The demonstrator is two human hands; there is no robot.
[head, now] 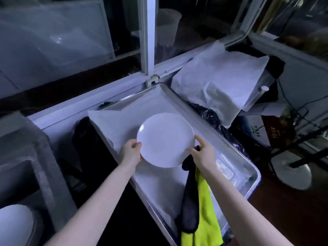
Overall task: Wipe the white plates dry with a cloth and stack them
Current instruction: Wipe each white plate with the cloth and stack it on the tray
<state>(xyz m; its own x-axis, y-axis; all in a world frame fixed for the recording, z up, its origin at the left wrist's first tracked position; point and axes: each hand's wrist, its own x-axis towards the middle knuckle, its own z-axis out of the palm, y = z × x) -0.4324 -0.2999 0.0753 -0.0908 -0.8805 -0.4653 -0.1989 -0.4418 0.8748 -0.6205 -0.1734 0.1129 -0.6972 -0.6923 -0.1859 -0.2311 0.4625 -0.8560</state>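
Observation:
A round white plate (166, 139) is held face up above a metal tray (252, 166) lined with white paper. My left hand (130, 152) grips the plate's left rim, thumb on top. My right hand (204, 150) holds the right rim and also clutches a cloth (204, 206), dark grey on one side and yellow-green on the other, which hangs down under my forearm. At the bottom left corner a white rounded shape, perhaps another plate (16, 224), lies in a grey sink.
A window frame (149, 38) and sill run behind the tray. White paper-covered bulk (218, 80) sits to the right, black plastic bags (211, 114) beside the tray. A grey sink (35, 166) is at left. Cables and a round stand base (292, 174) are at right.

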